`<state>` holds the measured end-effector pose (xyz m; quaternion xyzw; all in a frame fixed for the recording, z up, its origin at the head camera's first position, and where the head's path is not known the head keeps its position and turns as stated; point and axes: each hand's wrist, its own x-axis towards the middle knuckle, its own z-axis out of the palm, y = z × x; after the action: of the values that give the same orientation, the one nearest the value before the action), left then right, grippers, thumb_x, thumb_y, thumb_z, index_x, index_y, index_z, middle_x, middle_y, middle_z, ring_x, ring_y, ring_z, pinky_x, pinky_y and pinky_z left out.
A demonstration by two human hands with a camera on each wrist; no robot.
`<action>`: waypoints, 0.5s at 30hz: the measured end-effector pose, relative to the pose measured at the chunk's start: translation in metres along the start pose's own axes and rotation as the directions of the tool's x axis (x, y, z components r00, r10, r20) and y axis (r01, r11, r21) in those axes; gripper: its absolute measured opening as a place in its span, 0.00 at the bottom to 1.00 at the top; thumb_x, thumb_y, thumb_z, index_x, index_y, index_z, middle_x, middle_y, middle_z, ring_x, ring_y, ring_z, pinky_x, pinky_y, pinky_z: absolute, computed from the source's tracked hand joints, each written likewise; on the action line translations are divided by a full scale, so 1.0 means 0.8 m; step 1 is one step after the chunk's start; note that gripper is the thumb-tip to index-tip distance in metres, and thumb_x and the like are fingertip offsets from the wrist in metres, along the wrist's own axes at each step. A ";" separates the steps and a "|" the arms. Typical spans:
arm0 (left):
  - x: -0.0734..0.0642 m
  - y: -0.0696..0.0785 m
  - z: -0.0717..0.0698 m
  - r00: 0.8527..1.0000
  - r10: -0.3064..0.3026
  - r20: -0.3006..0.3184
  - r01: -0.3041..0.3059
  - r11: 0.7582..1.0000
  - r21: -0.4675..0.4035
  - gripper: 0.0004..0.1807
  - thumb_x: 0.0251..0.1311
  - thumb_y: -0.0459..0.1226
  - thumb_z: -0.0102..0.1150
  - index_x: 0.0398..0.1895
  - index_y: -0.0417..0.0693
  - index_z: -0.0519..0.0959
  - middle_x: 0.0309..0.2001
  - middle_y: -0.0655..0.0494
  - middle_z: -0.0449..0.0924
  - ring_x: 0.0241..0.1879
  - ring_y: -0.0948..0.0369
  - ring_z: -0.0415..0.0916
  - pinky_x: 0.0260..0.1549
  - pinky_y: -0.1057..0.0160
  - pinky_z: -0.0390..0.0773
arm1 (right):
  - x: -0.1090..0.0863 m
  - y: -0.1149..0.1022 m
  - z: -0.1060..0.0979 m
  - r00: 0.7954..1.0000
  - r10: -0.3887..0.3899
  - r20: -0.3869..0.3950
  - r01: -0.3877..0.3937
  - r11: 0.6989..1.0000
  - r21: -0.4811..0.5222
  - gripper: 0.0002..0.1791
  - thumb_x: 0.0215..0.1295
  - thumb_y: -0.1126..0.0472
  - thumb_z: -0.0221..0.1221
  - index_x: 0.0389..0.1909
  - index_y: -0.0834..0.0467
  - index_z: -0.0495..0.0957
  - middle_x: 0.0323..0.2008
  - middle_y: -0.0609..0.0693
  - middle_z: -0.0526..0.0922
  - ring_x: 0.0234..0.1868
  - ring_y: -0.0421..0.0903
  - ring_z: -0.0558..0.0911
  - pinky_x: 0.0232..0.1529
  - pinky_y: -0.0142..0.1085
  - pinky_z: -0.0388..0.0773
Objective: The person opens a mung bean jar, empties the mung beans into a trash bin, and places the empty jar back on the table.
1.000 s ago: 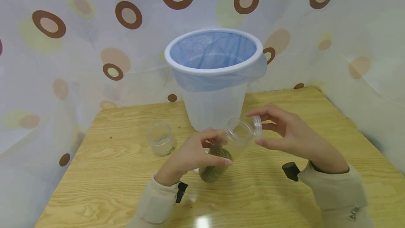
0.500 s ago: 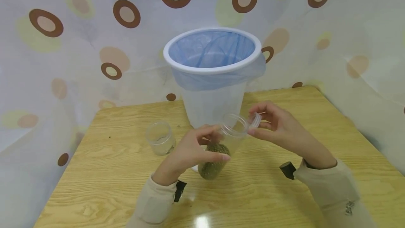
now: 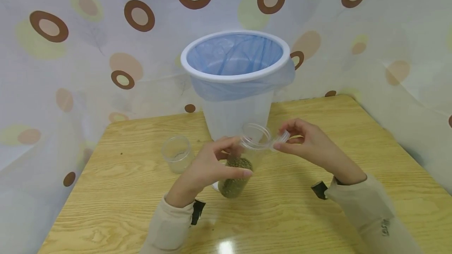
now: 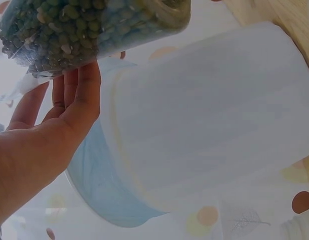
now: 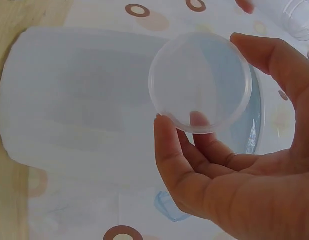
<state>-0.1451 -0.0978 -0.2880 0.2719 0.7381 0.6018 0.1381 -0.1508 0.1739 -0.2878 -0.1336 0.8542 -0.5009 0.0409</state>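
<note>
A person's left hand (image 3: 208, 167) blocks part of a clear jar (image 3: 232, 188), some fingers lost behind it, while a lid (image 3: 282, 138) is partly hidden by the right hand (image 3: 312, 144). A white thing (image 3: 215, 186) peeks from behind the left hand and jar, too covered to name; they also screen part of the foot of the bin (image 3: 233, 113). Lettering (image 3: 385, 227) on the right sleeve (image 3: 363, 203) is too small to read, as is a dark speck (image 3: 121, 153) at left to identify. Both wrist views crop the jar
</note>
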 end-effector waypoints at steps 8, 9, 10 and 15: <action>0.000 -0.002 -0.003 1.000 0.007 -0.010 -0.007 1.000 0.015 0.29 0.45 0.33 0.74 0.55 0.54 0.80 0.44 0.52 0.78 0.48 0.57 0.73 0.54 0.54 0.70 | 0.005 0.018 0.004 0.997 0.067 0.030 -0.063 0.992 -0.110 0.27 0.57 0.52 0.68 0.51 0.64 0.71 0.46 0.56 0.77 0.44 0.49 0.78 0.41 0.38 0.78; 0.000 -0.003 -0.003 1.000 0.005 -0.010 -0.004 1.000 0.013 0.29 0.45 0.34 0.74 0.55 0.54 0.80 0.45 0.52 0.78 0.48 0.57 0.73 0.54 0.54 0.70 | 0.005 0.020 0.005 0.997 0.069 0.036 -0.064 0.991 -0.121 0.27 0.57 0.53 0.68 0.51 0.64 0.71 0.46 0.56 0.77 0.45 0.50 0.78 0.42 0.39 0.78; -0.001 -0.003 -0.003 1.000 0.002 -0.010 -0.002 1.000 0.010 0.29 0.45 0.34 0.74 0.55 0.55 0.80 0.45 0.53 0.78 0.48 0.57 0.73 0.54 0.54 0.70 | 0.006 0.023 0.006 0.997 0.069 0.041 -0.063 0.989 -0.134 0.27 0.57 0.53 0.68 0.51 0.64 0.71 0.47 0.56 0.77 0.46 0.51 0.78 0.43 0.40 0.78; -0.001 -0.002 -0.004 1.000 0.008 -0.007 -0.008 1.000 0.004 0.30 0.45 0.34 0.74 0.57 0.56 0.79 0.46 0.52 0.78 0.48 0.57 0.73 0.54 0.54 0.70 | 0.010 0.034 0.009 0.996 0.057 0.074 -0.043 0.983 -0.177 0.26 0.57 0.56 0.67 0.50 0.65 0.70 0.48 0.59 0.76 0.50 0.55 0.77 0.48 0.45 0.77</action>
<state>-0.1466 -0.1010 -0.2889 0.2733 0.7387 0.6017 0.1325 -0.1625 0.1781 -0.3142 -0.1348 0.8958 -0.4169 0.0751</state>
